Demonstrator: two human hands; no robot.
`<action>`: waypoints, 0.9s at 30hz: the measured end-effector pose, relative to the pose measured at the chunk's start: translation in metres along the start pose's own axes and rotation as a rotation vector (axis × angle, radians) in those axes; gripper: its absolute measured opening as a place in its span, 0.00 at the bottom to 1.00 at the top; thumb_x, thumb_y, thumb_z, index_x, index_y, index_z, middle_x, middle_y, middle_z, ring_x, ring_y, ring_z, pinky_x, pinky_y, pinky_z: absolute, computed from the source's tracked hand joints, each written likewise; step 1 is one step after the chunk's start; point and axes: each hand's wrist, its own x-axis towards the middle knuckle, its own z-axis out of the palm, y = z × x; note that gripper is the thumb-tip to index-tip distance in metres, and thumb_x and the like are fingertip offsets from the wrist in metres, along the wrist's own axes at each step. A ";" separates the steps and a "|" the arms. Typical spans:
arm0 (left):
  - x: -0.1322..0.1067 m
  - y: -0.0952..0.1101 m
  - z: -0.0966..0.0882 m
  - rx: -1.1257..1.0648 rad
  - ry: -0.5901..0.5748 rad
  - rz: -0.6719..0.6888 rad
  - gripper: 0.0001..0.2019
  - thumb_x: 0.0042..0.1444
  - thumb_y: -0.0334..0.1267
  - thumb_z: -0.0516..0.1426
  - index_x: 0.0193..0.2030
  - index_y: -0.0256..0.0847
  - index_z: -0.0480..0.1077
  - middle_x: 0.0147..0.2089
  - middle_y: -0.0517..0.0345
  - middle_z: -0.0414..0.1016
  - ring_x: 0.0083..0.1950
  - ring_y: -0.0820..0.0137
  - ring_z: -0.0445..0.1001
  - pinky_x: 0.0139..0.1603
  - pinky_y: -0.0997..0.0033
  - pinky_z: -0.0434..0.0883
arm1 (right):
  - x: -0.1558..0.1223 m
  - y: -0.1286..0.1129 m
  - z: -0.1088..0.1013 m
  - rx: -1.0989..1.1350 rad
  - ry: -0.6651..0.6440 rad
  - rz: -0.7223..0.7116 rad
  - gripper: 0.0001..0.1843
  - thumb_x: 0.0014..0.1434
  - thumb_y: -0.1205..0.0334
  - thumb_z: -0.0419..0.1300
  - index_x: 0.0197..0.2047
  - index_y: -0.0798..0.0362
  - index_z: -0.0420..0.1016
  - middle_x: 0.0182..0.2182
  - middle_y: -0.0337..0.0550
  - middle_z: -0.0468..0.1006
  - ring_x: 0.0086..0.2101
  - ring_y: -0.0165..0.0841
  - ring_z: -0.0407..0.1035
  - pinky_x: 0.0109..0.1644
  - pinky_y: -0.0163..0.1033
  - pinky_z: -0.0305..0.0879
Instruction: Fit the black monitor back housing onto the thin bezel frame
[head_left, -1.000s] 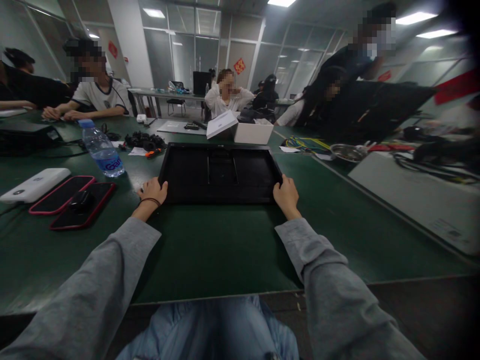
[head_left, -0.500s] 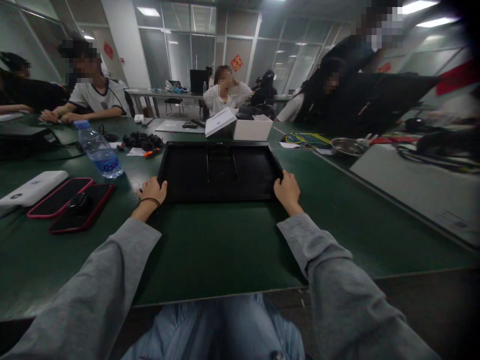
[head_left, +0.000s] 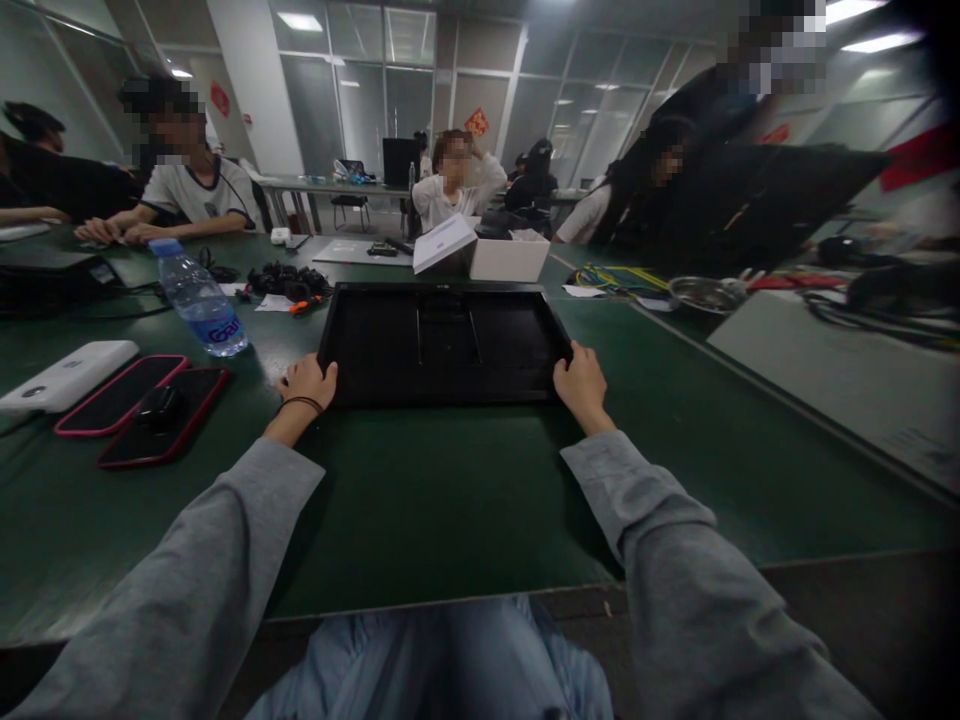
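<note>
A wide black rectangular panel (head_left: 367, 345) with a raised rim, like a shallow tray, lies on the green table in front of me; whether it is a tray or a screen I cannot tell. Two thin lines and a small darker rectangle show at its middle, and a small mark sits on its far rim. My left hand (head_left: 309, 382) grips its left near corner, thumb over the rim. On the opposite side, my right hand (head_left: 583, 385) holds the right near corner the same way. Fingers under the outer edges are partly hidden.
On the left stand a water bottle (head_left: 201, 300), a white power bank (head_left: 71, 375) and two red-edged phones (head_left: 196, 400). Beyond the panel is a white box (head_left: 510, 258). Cables (head_left: 619, 280), a metal bowl (head_left: 705, 293) and a pale board (head_left: 832, 385) lie right. Several people sit around.
The view has shifted very slightly. Both hands keep their hold on the black panel, which has hardly moved.
</note>
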 end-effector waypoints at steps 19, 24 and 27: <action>0.005 -0.008 -0.003 -0.006 0.005 0.001 0.26 0.66 0.47 0.44 0.63 0.37 0.66 0.66 0.35 0.68 0.68 0.49 0.64 0.66 0.38 0.58 | 0.007 0.017 -0.013 0.153 -0.133 0.036 0.31 0.60 0.67 0.51 0.66 0.62 0.64 0.50 0.61 0.78 0.50 0.47 0.73 0.58 0.51 0.66; 0.009 -0.017 -0.008 0.005 0.028 -0.033 0.27 0.64 0.49 0.46 0.64 0.37 0.66 0.66 0.35 0.69 0.68 0.47 0.64 0.65 0.40 0.61 | 0.013 0.025 -0.007 0.369 -0.233 0.058 0.32 0.58 0.63 0.57 0.66 0.58 0.61 0.44 0.54 0.80 0.45 0.44 0.75 0.55 0.53 0.70; 0.010 -0.019 -0.008 0.005 0.034 -0.028 0.27 0.64 0.49 0.47 0.64 0.37 0.66 0.66 0.34 0.68 0.68 0.47 0.63 0.65 0.40 0.62 | 0.021 0.027 0.003 0.603 -0.281 0.099 0.34 0.59 0.58 0.58 0.68 0.54 0.59 0.45 0.50 0.81 0.44 0.41 0.76 0.51 0.50 0.73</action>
